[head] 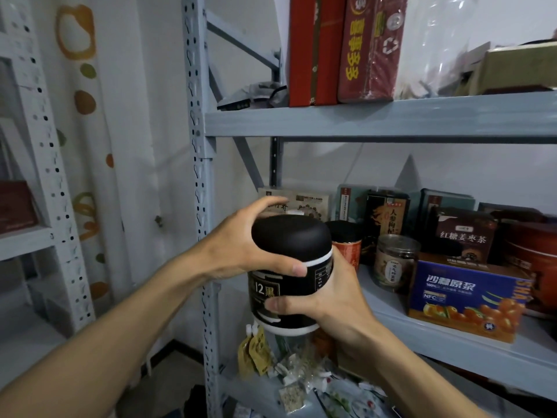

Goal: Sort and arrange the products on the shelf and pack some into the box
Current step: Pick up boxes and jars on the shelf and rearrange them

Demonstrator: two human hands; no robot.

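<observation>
Item: black jar, upright. We clasp its lid with left hand, body with right hand; shelf lies right.

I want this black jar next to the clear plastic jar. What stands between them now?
A black-lidded red canister stands between the held black jar and the clear plastic jar, seen in the head view.

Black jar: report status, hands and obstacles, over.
Left hand grips lid, right hand grips body of black jar. Jar held off shelf. Red can just beyond.
</observation>
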